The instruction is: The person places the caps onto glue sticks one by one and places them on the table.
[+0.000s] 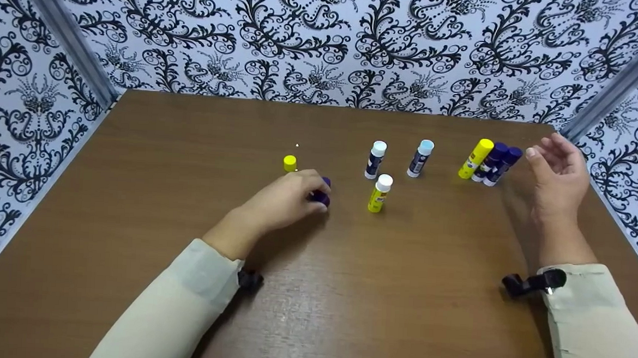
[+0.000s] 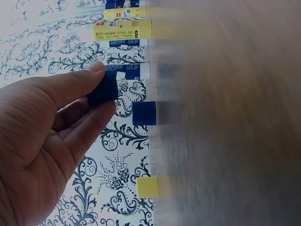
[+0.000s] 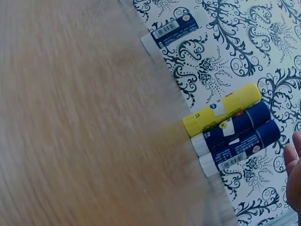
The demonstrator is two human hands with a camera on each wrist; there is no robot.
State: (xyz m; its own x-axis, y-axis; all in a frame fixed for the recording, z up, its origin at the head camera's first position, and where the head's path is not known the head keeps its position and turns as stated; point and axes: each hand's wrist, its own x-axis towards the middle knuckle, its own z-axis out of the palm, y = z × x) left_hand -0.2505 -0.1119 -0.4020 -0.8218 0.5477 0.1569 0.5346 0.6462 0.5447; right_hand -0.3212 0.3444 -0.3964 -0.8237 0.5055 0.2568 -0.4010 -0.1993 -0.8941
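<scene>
The person's left hand (image 1: 282, 199) pinches a dark blue cap (image 2: 102, 89) between thumb and fingers, above the table (image 1: 378, 291). Just beside it stands a second blue cap (image 2: 144, 113); the hand partly hides this spot from the head view, so whether the two caps touch is hard to say. A yellow cap (image 1: 290, 164) stands near, past the knuckles. Between the hands stand three uncapped glue sticks: a yellow one (image 1: 377, 199), nearest the person, and two blue ones (image 1: 374, 164). The right hand (image 1: 562, 183), empty with fingers loosely spread, hangs beside three capped glue sticks (image 1: 475, 159) grouped upright. Patterned paper (image 1: 326, 32) backs the table.
</scene>
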